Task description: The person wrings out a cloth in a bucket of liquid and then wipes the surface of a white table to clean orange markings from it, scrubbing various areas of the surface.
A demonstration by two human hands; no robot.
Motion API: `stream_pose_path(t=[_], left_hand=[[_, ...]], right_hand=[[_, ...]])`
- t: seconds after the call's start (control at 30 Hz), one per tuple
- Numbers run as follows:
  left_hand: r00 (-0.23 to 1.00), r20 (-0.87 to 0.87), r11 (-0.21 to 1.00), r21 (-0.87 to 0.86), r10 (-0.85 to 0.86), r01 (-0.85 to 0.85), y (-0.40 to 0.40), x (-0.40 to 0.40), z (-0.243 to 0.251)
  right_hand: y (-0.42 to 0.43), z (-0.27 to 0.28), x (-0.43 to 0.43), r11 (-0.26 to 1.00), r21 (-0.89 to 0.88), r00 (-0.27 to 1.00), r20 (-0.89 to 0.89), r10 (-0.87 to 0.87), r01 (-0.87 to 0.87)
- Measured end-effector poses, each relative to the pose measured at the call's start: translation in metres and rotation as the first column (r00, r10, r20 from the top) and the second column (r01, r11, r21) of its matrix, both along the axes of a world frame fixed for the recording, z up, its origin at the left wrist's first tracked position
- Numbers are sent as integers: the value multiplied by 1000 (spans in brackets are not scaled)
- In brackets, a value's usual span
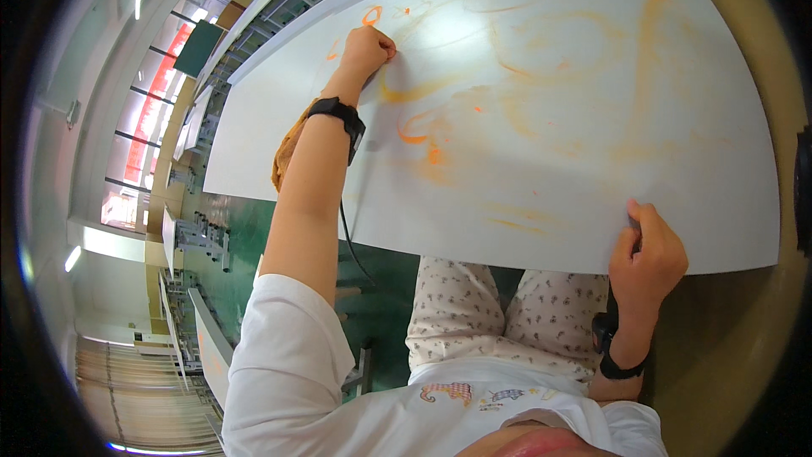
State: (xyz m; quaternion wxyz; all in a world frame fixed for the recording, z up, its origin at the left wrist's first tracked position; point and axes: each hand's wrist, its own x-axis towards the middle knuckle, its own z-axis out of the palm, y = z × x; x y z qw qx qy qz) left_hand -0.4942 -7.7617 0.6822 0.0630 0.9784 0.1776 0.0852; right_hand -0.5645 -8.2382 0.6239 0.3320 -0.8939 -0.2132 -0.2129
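Observation:
My left hand (366, 51) is curled with its fingertips down against the white tabletop (571, 178), just below an orange ring-shaped mark (372, 16). I see no object in it, though the fingertips are partly hidden. My right hand (650, 251) rests loosely curled at the near right edge of the table, and nothing shows between its fingers. Orange strokes and yellowish smears (419, 90) cover much of the top. A bright orange curved mark (412, 133) lies to the right of my left forearm. Partly hidden behind that forearm is a brown cloth (290, 146).
A black cable (350, 241) hangs past the near edge beside my left forearm. Other white tables (209, 343) stand on the green floor (244, 228) to the left. A yellowish-brown surface (729, 336) borders the table on the right. Black straps circle both my wrists.

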Motion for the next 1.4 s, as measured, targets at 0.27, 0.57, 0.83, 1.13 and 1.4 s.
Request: stream_pose_path(t=[0.27,0.57,0.83,1.13,1.4], left_hand=[[987,-2,979,-127,-162,160,-1,-23,-3],[980,-175,996,-23,-91,88,-5,-19,4],[993,-10,981,-158,-118,115,-1,-30,-1],[993,-92,995,-76,-77,70,-22,-61,-5],[999,14,993,-112,49,-47,-13,-51,-3]], right_hand=[[-2,5,-1,1000,-14,999,31,-16,16],[-4,0,2,1000,-14,1000,16,-5,5],[0,0,0,1000,-11,998,59,-25,26],[-4,-1,-1,1000,-19,1000,8,-1,1],[1,0,2,1000,-4,999,-24,24,-24]])
